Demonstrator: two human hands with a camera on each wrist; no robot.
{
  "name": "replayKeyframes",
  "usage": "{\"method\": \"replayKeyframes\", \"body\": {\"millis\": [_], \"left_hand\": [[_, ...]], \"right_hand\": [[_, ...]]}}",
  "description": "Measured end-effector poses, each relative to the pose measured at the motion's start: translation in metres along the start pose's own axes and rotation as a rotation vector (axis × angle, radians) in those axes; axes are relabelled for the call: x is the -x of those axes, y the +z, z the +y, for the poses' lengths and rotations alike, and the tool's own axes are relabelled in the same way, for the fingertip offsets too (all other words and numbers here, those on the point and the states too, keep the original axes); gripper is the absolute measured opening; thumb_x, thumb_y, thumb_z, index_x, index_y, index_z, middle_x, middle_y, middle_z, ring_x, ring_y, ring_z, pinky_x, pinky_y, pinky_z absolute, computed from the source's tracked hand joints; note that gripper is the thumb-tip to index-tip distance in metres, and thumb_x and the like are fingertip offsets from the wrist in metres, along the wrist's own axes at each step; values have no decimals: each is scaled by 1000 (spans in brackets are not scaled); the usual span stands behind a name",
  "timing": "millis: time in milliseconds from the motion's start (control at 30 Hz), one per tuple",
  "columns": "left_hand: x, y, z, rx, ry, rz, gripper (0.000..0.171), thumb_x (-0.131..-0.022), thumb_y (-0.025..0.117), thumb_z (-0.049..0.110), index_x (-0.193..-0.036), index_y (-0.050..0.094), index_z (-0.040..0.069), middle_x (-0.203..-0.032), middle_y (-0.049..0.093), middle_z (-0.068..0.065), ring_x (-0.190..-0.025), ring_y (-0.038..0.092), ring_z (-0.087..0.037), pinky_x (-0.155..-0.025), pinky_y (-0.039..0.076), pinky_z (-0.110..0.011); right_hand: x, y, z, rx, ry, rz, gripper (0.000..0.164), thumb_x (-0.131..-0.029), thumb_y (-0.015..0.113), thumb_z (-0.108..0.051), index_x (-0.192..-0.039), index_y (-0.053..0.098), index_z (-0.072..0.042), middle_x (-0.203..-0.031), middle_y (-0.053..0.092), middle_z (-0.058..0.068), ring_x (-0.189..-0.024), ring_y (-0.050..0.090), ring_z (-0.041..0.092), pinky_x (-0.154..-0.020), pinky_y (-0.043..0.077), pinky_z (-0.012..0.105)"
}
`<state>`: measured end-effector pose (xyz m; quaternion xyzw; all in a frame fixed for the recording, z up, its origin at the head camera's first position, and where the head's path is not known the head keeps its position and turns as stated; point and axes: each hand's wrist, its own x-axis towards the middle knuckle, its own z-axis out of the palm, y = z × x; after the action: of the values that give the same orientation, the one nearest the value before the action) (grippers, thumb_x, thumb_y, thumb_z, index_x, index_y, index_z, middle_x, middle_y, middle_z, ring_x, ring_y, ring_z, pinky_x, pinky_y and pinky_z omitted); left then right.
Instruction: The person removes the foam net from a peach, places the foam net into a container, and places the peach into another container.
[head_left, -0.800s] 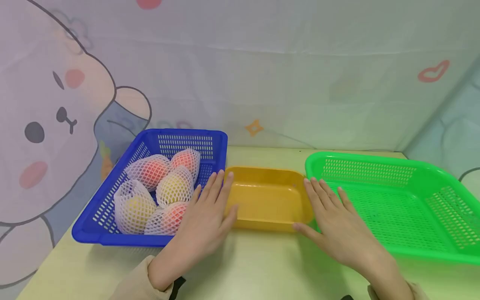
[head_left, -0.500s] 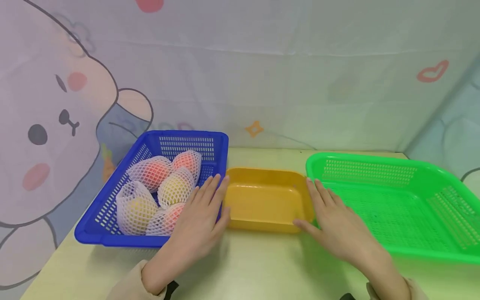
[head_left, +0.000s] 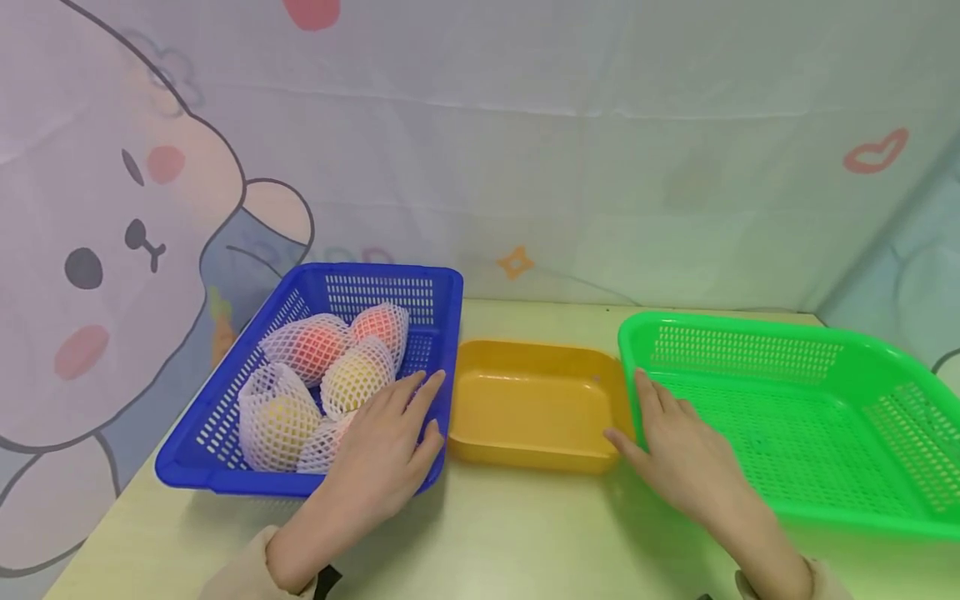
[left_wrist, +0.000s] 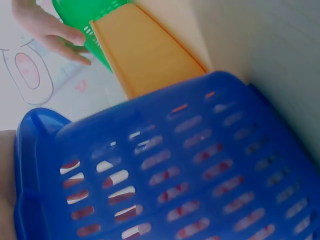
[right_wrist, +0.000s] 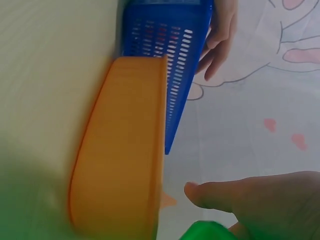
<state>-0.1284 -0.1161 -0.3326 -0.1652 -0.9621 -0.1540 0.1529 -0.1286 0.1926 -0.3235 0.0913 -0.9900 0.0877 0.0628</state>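
My left hand (head_left: pixel 378 454) is over the front right corner of a blue basket (head_left: pixel 225 482), fingers loosely spread, with nothing held. Several fruits in white foam nets lie in that basket, such as a red one (head_left: pixel 318 348) and a yellow one (head_left: pixel 279 423); my hand partly hides the front red one. At the left rim of a green basket (head_left: pixel 772 425), my right hand (head_left: pixel 686 458) has its fingers extended, thumb out near the front right corner of a yellow-orange tray (head_left: pixel 532 408). In the right wrist view, the thumb (right_wrist: pixel 215 195) stands apart from the tray.
The tray sits between the two baskets, close to both, on a pale wooden table (head_left: pixel 525 533). Behind the table hangs a printed cloth (head_left: pixel 562 183) with a cartoon bear at left. Another stretch of cloth closes off the right side.
Both hands have drawn back from the tray's sides and moved apart, the left towards the lower left, the right slightly right and nearer. The view has shifted slightly; baskets and tray stay in place.
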Motion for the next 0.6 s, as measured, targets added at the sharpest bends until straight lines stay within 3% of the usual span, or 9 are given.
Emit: {"method": "replayKeyframes", "body": {"millis": [333, 600], "left_hand": [[-1, -2, -7, -10, -22, -38, 45, -92, 54, 22, -135, 54, 6, -133, 56, -17, -125, 52, -35, -105, 41, -51], [-6, -10, -15, -32, -28, -100, 44, -91, 59, 28, -129, 59, 5, -125, 62, -17, -116, 58, -35, -99, 47, -50]], "right_hand": [[-6, 9, 5, 8, -11, 36, 76, -94, 56, -38, -146, 25, 8, -134, 50, 32, -113, 54, 52, -73, 52, 59], [-8, 13, 6, -25, -4, 17, 68, -97, 51, -29, -146, 24, 9, -132, 50, 36, -110, 57, 50, -76, 52, 58]]}}
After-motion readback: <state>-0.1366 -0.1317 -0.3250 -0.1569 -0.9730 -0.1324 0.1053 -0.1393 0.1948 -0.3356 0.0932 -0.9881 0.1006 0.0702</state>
